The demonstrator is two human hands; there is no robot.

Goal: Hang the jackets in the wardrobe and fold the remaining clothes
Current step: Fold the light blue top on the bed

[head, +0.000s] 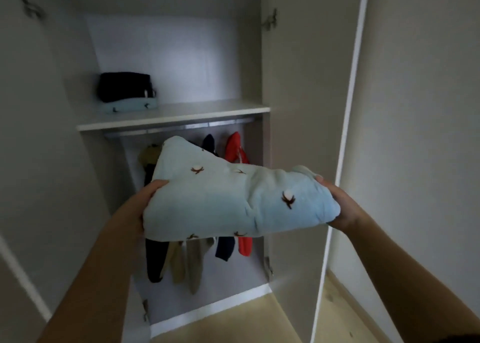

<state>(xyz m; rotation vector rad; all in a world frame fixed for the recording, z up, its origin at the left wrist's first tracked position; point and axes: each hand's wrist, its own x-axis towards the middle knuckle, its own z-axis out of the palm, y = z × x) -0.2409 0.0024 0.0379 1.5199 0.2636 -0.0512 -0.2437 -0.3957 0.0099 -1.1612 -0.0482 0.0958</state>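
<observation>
The left door (31, 135) of the wardrobe stands wide open. Just inside, on the left end of the white shelf (181, 115), sits a small pile: a folded black piece (124, 86) on top of a folded light blue piece (128, 106) with little dark marks.

Nearer, the left hand (141, 202) grips the left end of a folded blue top (233, 202). Its thumb lies on top; the other fingers go under the cloth and are hidden.

The top is soft and puffy, pale blue, with small white fluffy balls on brown stems dotted over it. It is folded into a thick bundle with one corner poking up at the far left. It is held in the air in front of the wardrobe, lower than the shelf.

Behind it, jackets hang from the rail (181, 128): a tan one (181, 262), a dark blue one (209, 142) and a red one (233, 148).

The right hand (340, 205) holds the right end, fingers curled round the cloth. Past it stands the open right door (298, 109).
</observation>
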